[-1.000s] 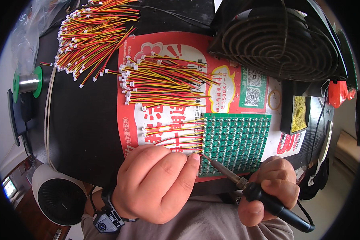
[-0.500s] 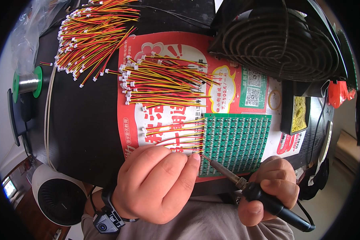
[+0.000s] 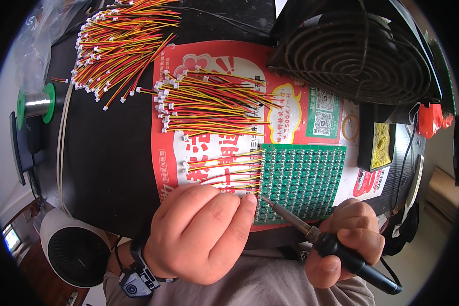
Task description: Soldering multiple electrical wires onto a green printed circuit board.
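Note:
A green circuit board panel (image 3: 303,178) lies on a red and white printed sheet (image 3: 163,148). Several thin wires (image 3: 232,162) with white plugs reach its left edge. At the lower end of that edge, my left hand (image 3: 201,232) is closed, thumb and forefinger pinched; what they grip is mostly hidden, though wire ends show beside the fingertips. Wrapped round the black handle of a soldering iron (image 3: 290,217) is my right hand (image 3: 347,242). The iron's tip points up and left over the panel, a little right of my left fingertips.
Plugged wire bundles lie in one pile on the sheet (image 3: 209,104) and another at the far left (image 3: 122,48). A solder spool (image 3: 35,107) stands at left. A round-grilled black fan (image 3: 362,56) is at far right, near a yellow sponge in a black holder (image 3: 381,145).
The soldering iron's tip has shifted slightly right, away from my left fingertips and the panel's edge. My left hand has barely moved.

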`<state>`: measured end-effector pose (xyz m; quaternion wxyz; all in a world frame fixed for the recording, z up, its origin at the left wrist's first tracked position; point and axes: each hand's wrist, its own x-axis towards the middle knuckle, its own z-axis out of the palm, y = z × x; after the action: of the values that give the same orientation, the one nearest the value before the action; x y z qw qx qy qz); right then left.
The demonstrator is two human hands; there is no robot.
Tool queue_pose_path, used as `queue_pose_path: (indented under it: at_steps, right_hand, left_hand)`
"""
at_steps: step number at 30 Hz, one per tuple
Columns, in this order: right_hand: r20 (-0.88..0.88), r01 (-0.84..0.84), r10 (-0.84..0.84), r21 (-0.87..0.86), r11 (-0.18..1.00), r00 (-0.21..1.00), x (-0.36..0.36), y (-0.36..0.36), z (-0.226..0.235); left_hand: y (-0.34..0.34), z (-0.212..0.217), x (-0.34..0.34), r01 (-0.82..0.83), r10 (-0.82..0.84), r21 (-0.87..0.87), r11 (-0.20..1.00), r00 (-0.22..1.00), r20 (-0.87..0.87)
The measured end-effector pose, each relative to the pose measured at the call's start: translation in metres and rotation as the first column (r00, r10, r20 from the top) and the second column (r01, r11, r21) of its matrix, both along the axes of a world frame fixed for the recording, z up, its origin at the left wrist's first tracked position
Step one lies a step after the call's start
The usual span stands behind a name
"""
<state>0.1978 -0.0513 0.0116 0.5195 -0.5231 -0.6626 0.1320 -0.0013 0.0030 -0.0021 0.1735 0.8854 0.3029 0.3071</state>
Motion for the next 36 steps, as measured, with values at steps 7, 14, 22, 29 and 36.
queue_pose_path:
  at_steps: [7, 14, 22, 29, 36]
  right_hand:
    - [-0.015, -0.068, 0.068, -0.010, 0.998, 0.998, 0.011, -0.007, -0.001]
    - [-0.093, 0.025, -0.015, 0.110, 0.994, 0.996, 0.005, -0.005, -0.007]
    - [-0.127, 0.048, -0.033, 0.120, 0.992, 0.991, 0.008, -0.004, -0.004]
    - [-0.132, 0.056, -0.046, 0.070, 0.996, 0.990, 0.005, -0.007, -0.004]
    - [-0.287, 0.095, -0.041, 0.176, 0.980, 0.957, -0.005, -0.013, -0.023]
  left_hand:
    - [-0.001, -0.001, -0.002, -0.012, 0.012, 0.013, 1.000, 1.000, 0.006]
    - [0.008, 0.025, -0.014, -0.101, 0.102, 0.068, 0.993, 0.995, -0.013]
    - [0.046, 0.025, -0.028, -0.404, 0.389, -0.069, 0.912, 0.906, -0.165]
    - [0.048, 0.008, -0.032, -0.459, 0.453, -0.165, 0.873, 0.888, -0.076]
    - [0.054, 0.008, -0.032, -0.413, 0.399, -0.171, 0.894, 0.910, -0.112]
